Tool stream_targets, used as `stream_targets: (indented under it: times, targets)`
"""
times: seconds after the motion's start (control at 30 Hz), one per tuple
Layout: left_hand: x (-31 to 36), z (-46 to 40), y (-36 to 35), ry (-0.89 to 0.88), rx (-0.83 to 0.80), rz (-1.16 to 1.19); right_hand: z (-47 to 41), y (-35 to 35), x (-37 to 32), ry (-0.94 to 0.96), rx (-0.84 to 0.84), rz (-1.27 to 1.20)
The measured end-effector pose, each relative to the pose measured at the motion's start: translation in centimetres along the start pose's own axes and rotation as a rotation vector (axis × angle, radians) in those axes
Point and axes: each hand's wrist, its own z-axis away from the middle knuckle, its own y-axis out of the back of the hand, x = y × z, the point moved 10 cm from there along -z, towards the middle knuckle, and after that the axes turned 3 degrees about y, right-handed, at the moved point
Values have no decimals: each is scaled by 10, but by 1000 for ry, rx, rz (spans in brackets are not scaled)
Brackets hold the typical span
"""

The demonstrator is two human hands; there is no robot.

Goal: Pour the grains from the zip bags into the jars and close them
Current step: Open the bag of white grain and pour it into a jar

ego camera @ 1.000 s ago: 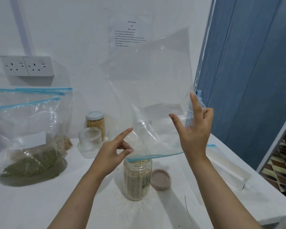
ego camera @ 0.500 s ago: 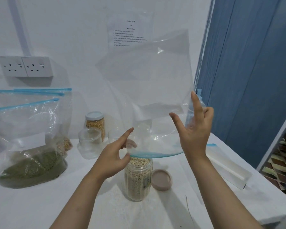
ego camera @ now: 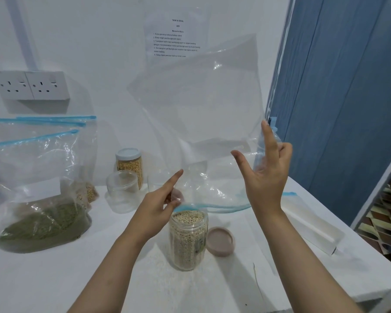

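Two bare hands hold an empty clear zip bag [ego camera: 196,114] upside down over an open jar [ego camera: 188,239] on the white table [ego camera: 54,279]. That jar is full to the brim with pale grains, and the bag's blue zip mouth hangs just above its rim. Left hand [ego camera: 157,205] pinches the zip edge at the jar's left side, forefinger pointing up. Right hand [ego camera: 265,177] grips the bag's right edge higher up, forefinger raised, thumb spread wide. A brown lid [ego camera: 220,241] lies just right of the jar. Farther left sits a zip bag of green grains [ego camera: 38,199], with more bags behind. Near the wall stand an empty clear jar [ego camera: 122,190] and a lidded jar of yellow grains [ego camera: 129,164].
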Motion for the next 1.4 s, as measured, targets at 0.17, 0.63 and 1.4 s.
stream_targets:
  times: [0.17,0.63,1.4]
  targets:
    - [8,2,-6,-31,-45,15,1,-1,-1,-22,-9,31]
    - [35,13,7,48,237,61,0,-2,30,-239,-90,124]
    - [104,-56,-81,319,657,873,-18,91,174,-262,-475,-368]
